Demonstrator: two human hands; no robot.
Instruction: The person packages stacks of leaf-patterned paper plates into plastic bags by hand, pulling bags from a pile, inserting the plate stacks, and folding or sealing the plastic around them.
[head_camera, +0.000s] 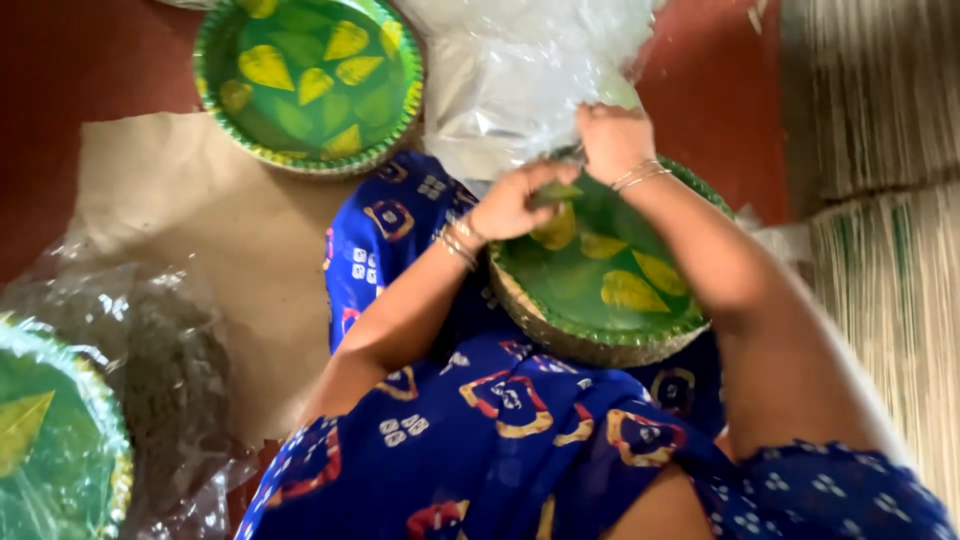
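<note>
2 bare arms reach forward, hands close together.
Left hand (510, 203) pinches with curled fingers; right hand (612, 140), just beyond it, grips downward, bangles on both wrists.

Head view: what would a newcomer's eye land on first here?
First, the green plate with yellow leaf shapes on the person's blue-patterned lap, where the left hand pinches at its far rim and the right hand grips the clear plastic bag above it. A matching plate lies at top left on brown paper. A third, in clear wrap, sits at the bottom left.
</note>
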